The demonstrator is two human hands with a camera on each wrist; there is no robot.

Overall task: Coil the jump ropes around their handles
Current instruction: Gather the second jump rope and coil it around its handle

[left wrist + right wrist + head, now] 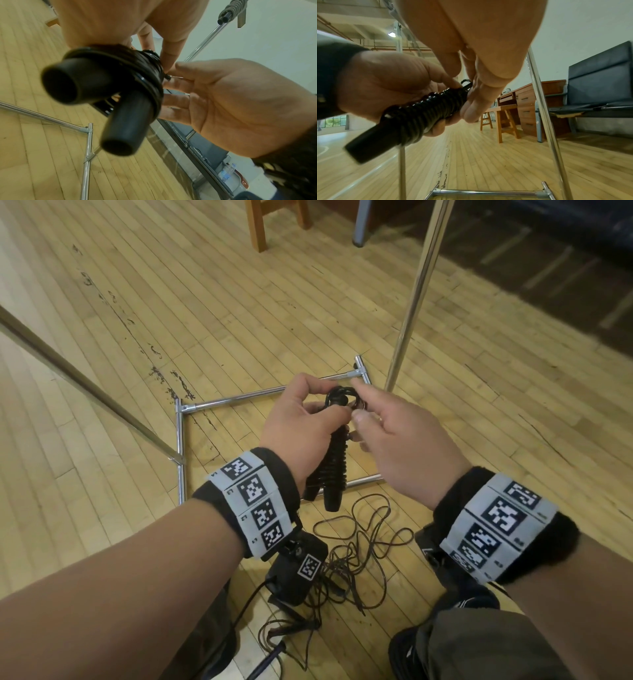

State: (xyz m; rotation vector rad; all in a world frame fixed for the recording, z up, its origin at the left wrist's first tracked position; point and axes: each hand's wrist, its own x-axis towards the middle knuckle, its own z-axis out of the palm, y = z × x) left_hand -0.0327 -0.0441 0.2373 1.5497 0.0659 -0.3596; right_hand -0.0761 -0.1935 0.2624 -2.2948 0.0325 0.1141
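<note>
Currently the left hand (301, 419) grips the paired black handles (330, 474) mid-length, fingers curled round the coiled section, thumb on the top turns. The right hand (394, 440) pinches the cord end at the top of the handles, where a small loop (342, 398) stands up. The wound rope (426, 108) covers the upper part of the handles; their bare butts point down toward the floor (137, 337). Below the handles a second, thin rope (356, 542) lies loose and tangled on the floor.

Judgement: bundle is light and rigid along the handles. Cord looks glossy and springy, likely to slip and unwind if released. Best hold is over the last turns, thumb pinning them, while tucking the end.
</note>
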